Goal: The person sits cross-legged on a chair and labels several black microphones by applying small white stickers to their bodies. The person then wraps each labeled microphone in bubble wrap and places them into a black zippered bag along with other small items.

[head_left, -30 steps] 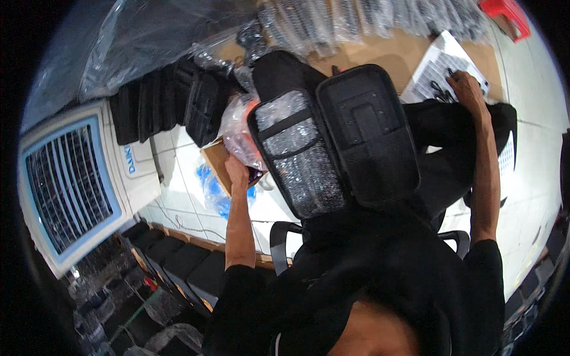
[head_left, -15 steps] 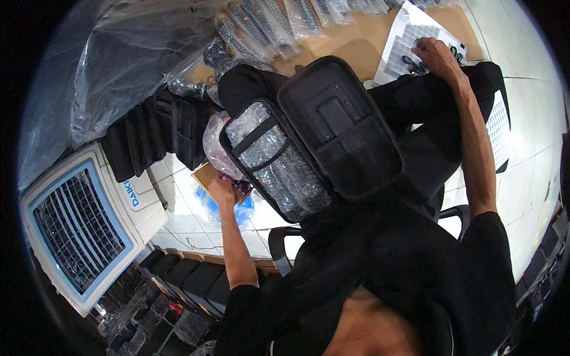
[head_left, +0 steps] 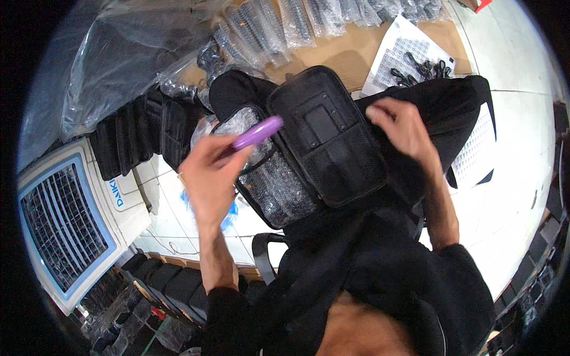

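Observation:
My left hand is closed on a glossy purple rounded object of a kind I cannot make out, held above an open black case on my lap. Items in bubble wrap fill the case's left half, crossed by a black strap. Its right half has a raised rectangular frame and a mesh pocket. Just right of that half, my right hand has its fingers curled together; anything inside them is hidden. Beyond it, several black cables lie on a printed white sheet.
Bubble-wrapped packs lie in a row on brown cardboard at the far side. Several black cases stand to the left, near a white air cooler. Another printed sheet lies beside my right leg.
My left hand has risen from beside the case and now carries the purple object over it. My right hand has left the cables and come back toward the case.

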Tool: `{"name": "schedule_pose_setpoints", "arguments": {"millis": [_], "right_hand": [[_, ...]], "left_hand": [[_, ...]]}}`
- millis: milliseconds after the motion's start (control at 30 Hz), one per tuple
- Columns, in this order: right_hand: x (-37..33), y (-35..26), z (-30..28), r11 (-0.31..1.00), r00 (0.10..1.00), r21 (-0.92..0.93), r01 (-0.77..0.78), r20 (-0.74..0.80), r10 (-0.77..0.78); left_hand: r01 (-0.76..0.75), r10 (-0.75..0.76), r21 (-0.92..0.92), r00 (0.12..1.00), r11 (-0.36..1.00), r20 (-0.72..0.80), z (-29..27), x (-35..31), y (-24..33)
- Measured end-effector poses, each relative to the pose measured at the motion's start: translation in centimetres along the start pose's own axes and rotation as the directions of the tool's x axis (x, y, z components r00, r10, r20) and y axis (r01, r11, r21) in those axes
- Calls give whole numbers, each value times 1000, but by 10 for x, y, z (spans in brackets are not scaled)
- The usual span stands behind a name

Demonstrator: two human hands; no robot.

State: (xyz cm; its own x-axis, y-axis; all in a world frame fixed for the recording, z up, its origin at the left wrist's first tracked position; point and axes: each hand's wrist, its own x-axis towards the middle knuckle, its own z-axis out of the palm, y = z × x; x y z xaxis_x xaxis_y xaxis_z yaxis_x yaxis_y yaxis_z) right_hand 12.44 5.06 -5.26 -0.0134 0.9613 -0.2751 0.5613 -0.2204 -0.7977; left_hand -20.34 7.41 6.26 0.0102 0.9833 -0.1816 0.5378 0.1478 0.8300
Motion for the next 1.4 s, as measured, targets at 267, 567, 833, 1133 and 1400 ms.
{"name": "schedule_pose_setpoints", "arguments": {"millis": [267,567,833,1133,1400], "right_hand": [[-78,16,35,941,942,-236,244,-174,-288],[-75,28,41,916,864,-172,361,-308,-399],[-76,30,38,905,853,-158,396,-301,-426],[-76,29,37,888,847,-178,423,-272,-458],[-74,34,39,865,822,-177,469,-272,-501]], "left_hand": [[-251,157,146,870,957,468,112,77,-10],[168,-105,-21,703,986,704,116,99,-6],[232,-158,20,597,973,786,117,107,-2],[3,-68,86,632,996,772,131,114,2],[-143,-15,76,392,987,920,142,121,9]]}}
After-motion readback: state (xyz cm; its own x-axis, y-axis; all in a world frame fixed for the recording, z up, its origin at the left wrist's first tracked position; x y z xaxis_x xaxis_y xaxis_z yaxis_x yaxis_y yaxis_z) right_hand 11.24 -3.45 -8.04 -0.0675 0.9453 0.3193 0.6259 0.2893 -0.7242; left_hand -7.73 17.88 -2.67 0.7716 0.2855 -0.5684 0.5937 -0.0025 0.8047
